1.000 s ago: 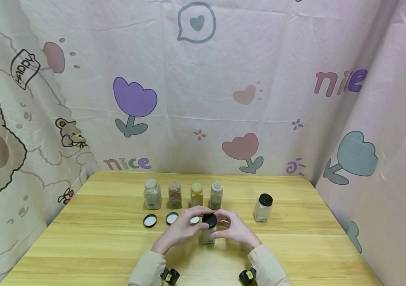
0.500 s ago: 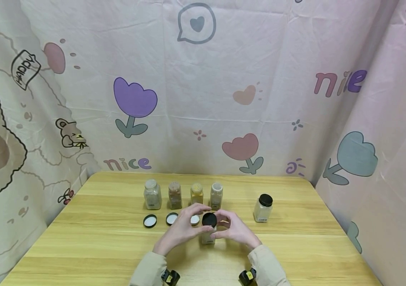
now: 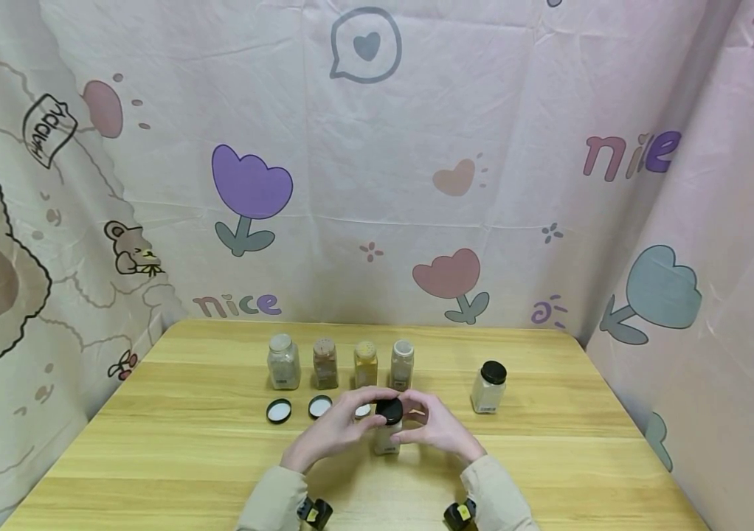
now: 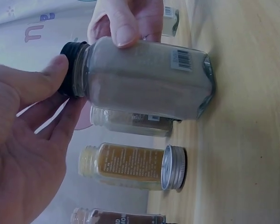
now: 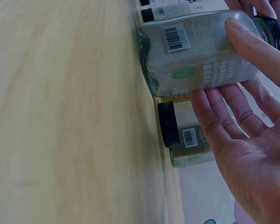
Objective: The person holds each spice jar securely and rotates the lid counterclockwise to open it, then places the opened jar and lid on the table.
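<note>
A clear glass spice jar of white pepper [image 5: 177,74] stands upright on the wooden table between both hands, its black lid [image 3: 389,411] on top. In the left wrist view, the thumb of my left hand [image 3: 337,429] presses the side of the lid [image 4: 74,70], with the fingers reaching round behind it. My right hand [image 3: 442,426] grips the upper part of the glass jar [image 4: 144,79], thumb on the near side and fingers on the far side. The printed label and barcode show in the right wrist view.
Behind the hands stand several lidless spice jars in a row: one whitish [image 3: 283,365], one brown [image 3: 325,365], one yellow [image 3: 366,361], one greyish [image 3: 402,361]. Upturned lids [image 3: 279,411] lie before them. A black-lidded jar [image 3: 489,387] stands to the right.
Half a second ago the left fingers were spread a little off the lid; now they have closed back round it. The right hand and the jar have stayed in place.
</note>
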Motion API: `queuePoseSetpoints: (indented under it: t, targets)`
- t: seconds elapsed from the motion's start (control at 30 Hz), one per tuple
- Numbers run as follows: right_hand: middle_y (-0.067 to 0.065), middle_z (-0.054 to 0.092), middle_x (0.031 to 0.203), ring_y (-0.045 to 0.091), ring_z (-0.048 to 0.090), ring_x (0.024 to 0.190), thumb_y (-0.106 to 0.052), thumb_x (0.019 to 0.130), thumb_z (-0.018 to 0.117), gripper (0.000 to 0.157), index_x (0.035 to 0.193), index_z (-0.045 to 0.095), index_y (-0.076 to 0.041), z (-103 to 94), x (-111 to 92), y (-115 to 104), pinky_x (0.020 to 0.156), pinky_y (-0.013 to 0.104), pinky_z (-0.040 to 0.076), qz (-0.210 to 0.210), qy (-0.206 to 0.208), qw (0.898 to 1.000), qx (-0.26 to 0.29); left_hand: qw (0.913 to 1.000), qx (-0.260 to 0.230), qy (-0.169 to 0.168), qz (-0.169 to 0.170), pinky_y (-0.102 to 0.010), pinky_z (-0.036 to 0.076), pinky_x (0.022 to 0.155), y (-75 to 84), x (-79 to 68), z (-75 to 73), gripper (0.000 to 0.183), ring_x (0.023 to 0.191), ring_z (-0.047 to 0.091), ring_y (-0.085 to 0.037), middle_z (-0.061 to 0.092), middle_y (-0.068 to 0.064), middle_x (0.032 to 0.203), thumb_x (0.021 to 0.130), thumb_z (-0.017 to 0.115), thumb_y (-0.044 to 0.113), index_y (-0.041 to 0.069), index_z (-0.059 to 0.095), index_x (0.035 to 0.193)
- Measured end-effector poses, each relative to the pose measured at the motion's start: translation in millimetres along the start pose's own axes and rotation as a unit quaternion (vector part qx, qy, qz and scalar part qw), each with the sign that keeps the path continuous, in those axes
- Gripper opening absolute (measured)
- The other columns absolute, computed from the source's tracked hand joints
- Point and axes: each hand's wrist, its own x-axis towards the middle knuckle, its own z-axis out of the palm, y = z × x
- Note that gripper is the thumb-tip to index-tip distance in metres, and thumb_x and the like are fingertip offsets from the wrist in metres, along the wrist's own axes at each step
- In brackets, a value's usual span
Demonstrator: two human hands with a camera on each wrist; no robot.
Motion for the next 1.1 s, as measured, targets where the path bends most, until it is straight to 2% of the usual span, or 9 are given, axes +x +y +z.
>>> queuePoseSetpoints:
  t: [0.23, 0.4, 0.5, 0.63, 0.73, 0.87, 1.0, 1.1]
  targets:
    - [0.018, 0.067, 0.113, 0.004, 0.063, 0.098, -0.009, 0.077, 0.085, 0.05, 0.122, 0.063, -0.003, 0.0, -1.1, -1.5, 0.097, 0.021, 0.055, -0.002, -0.003, 1.0, 0.009, 0.9972, 0.028, 0.067, -0.017, -0.036, 0.061, 0.091, 0.6, 1.1, 3.2, 0.039, 0.102, 0.07, -0.021, 0.074, -0.004, 0.114, 0.084, 0.08, 0.023, 0.01, 0.069, 0.12]
    - [0.02, 0.067, 0.115, 0.004, 0.064, 0.099, -0.008, 0.077, 0.085, 0.051, 0.122, 0.062, -0.001, -0.4, -1.2, -2.1, 0.099, 0.021, 0.055, 0.001, -0.004, 1.0, 0.009, 0.9961, 0.029, 0.083, -0.005, -0.035, 0.06, 0.094, -0.1, 0.7, 5.9, 0.048, 0.105, 0.07, -0.023, 0.071, -0.007, 0.117, 0.081, 0.084, 0.023, 0.007, 0.066, 0.122]
    - [0.02, 0.066, 0.115, 0.004, 0.064, 0.099, -0.009, 0.077, 0.085, 0.051, 0.122, 0.062, -0.001, -0.6, -1.6, -2.7, 0.099, 0.02, 0.055, 0.005, -0.003, 1.0, 0.009, 0.9971, 0.019, 0.074, 0.004, -0.039, 0.058, 0.101, -1.1, 0.2, 5.6, 0.052, 0.115, 0.067, -0.026, 0.069, -0.009, 0.126, 0.083, 0.082, 0.024, 0.007, 0.062, 0.128]
    - [0.019, 0.066, 0.114, 0.004, 0.063, 0.099, -0.009, 0.077, 0.085, 0.051, 0.122, 0.062, -0.002, -0.7, -1.8, -3.0, 0.099, 0.021, 0.055, 0.008, -0.002, 1.0, 0.006, 0.999, 0.0, 0.045, 0.004, -0.046, 0.054, 0.106, -1.8, -0.5, 2.7, 0.05, 0.124, 0.063, -0.031, 0.065, -0.012, 0.136, 0.093, 0.073, 0.025, 0.007, 0.058, 0.137]
    - [0.019, 0.067, 0.114, 0.004, 0.064, 0.099, -0.01, 0.077, 0.085, 0.051, 0.122, 0.062, -0.003, -0.5, -1.5, -2.6, 0.099, 0.021, 0.054, 0.007, -0.002, 1.0, 0.002, 0.9997, -0.022, 0.014, 0.0, -0.049, 0.051, 0.11, -2.4, -1.4, -0.2, 0.048, 0.128, 0.06, -0.034, 0.061, -0.015, 0.142, 0.098, 0.066, 0.02, 0.005, 0.054, 0.142]
    - [0.018, 0.067, 0.113, 0.004, 0.064, 0.099, -0.011, 0.077, 0.085, 0.052, 0.123, 0.062, -0.004, -0.1, -1.2, -2.4, 0.098, 0.021, 0.055, 0.003, -0.002, 1.0, -0.001, 0.9988, -0.046, -0.017, -0.001, -0.048, 0.048, 0.113, -3.7, -2.1, -2.7, 0.046, 0.132, 0.057, -0.036, 0.058, -0.019, 0.145, 0.099, 0.06, 0.009, 0.002, 0.052, 0.144]
    - [0.016, 0.068, 0.111, 0.003, 0.064, 0.098, -0.011, 0.077, 0.086, 0.052, 0.123, 0.063, -0.005, -0.1, -1.2, -2.4, 0.098, 0.021, 0.055, 0.0, 0.0, 1.0, -0.003, 0.9986, -0.049, -0.019, 0.009, -0.047, 0.051, 0.11, -4.7, -1.5, -3.3, 0.043, 0.129, 0.059, -0.038, 0.061, -0.02, 0.141, 0.098, 0.059, 0.003, -0.001, 0.055, 0.14]
    - [0.016, 0.068, 0.112, 0.003, 0.064, 0.098, -0.011, 0.077, 0.086, 0.051, 0.123, 0.063, -0.005, -0.3, -1.4, -2.5, 0.098, 0.021, 0.055, 0.001, 0.0, 1.0, -0.001, 0.9991, -0.041, -0.009, 0.006, -0.047, 0.055, 0.105, -4.9, -0.9, -3.3, 0.041, 0.124, 0.063, -0.035, 0.065, -0.018, 0.136, 0.096, 0.063, 0.006, 0.001, 0.059, 0.137]
